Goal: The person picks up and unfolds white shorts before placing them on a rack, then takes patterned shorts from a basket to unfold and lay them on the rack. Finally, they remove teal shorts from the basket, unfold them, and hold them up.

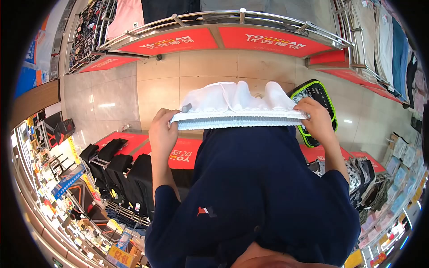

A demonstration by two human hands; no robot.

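Observation:
A white elastic-waist garment [237, 100] is stretched out in front of my body, its gathered waistband [241, 121] running level from one hand to the other. My left hand [163, 127] pinches the left end of the band between thumb and fingers. At the right end, my right hand [315, 117] grips the band the same way. Close to my left fingers, a small grey piece [187, 107] sits on the white cloth. The thin fabric hangs in loose folds beyond the band, and its lower part is hidden from this angle.
Ahead stands a metal display rail [242, 17] with folded clothes and red panels [277, 41]. A black basket with green trim [328, 96] is on the tiled floor by my right hand. Black trousers [118, 172] hang at left; more clothes [364, 176] hang at right.

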